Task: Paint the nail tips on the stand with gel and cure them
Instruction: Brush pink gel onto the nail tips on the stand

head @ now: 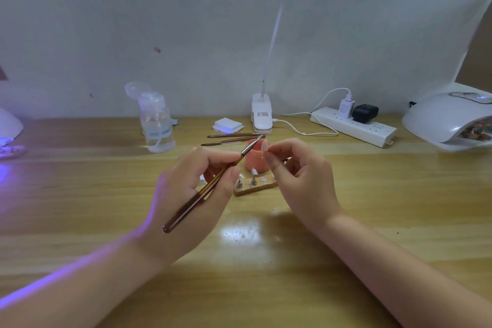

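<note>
Left hand [191, 192] gripping brush [213, 184], bristles at nail tip [264, 147] pinched by right hand [298, 176], raised above wooden stand [255, 186] on tabletop [239, 274]. Pink gel jar [253, 158] just behind stand. Curing lamp [450, 120] far right.

Both bare forearms come in from the bottom corners and angle toward the middle, wrists lifted off the wooden tabletop [372, 194]. Left hand [191, 194] has its fingers curled in a pen-style grip round a thin brown-handled brush [205, 189], thumb on top. Right hand [300, 176] pinches a small pale nail tip [264, 147] between thumb and forefinger, other fingers loosely curled underneath.
</note>
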Tool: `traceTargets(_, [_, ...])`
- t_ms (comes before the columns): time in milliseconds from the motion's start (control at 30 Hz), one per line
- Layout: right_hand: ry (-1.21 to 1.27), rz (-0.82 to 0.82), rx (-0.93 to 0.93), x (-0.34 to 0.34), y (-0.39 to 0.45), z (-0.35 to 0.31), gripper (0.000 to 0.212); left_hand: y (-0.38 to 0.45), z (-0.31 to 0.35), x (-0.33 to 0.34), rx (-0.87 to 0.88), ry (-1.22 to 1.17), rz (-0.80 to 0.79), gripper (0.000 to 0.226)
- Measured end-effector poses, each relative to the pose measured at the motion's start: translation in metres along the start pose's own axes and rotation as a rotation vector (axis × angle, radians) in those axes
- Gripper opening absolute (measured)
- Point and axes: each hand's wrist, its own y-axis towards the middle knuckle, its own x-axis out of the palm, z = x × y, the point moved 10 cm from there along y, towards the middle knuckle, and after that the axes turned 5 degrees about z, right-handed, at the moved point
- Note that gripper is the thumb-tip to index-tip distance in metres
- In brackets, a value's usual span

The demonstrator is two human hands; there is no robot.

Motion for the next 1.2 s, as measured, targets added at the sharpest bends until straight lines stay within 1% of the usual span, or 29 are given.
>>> traceTargets(133, [0.007, 0.0, -0.008, 0.0, -0.001, 0.0, 0.008, -0.002, 0.002, 0.003, 0.029, 0.051, -0.005, 0.017])
traceTargets(333, [0.003, -0.013, 0.005, 0.001, -0.001, 0.004, 0.009, -0.003, 0.0, 0.007, 0.027, 0.02, -0.028, 0.018])
traceTargets(433, [0.002, -0.015, 0.018, 0.001, 0.0, 0.007, 0.007, -0.003, -0.002, 0.008, 0.013, 0.012, -0.033, 0.019])
traceTargets(533, [0.002, -0.009, 0.019, 0.0, 0.0, 0.007, 0.006, -0.003, -0.002, 0.008, 0.022, 0.005, -0.034, 0.016])
traceTargets(700, [0.02, -0.015, 0.008, 0.0, 0.0, 0.004, 0.009, -0.004, 0.0, 0.004, 0.028, -0.016, -0.007, 0.013])
traceTargets(833, [0.005, -0.005, 0.004, 0.0, 0.0, 0.004, 0.007, -0.002, 0.001, 0.003, 0.023, 0.007, 0.014, 0.016])
traceTargets(967, [0.014, -0.012, -0.003, 0.001, 0.0, 0.002, 0.008, -0.001, 0.008, 0.007, 0.078, 0.028, -0.029, 0.022])
traceTargets(1033, [0.026, -0.022, 0.013, 0.003, -0.001, 0.003, 0.006, -0.003, 0.01, 0.008, 0.109, 0.016, -0.036, 0.021])
traceTargets(1200, [0.041, -0.016, 0.043, 0.003, -0.001, 0.005, 0.008, -0.006, 0.002, 0.004, 0.034, -0.019, -0.008, 0.013])
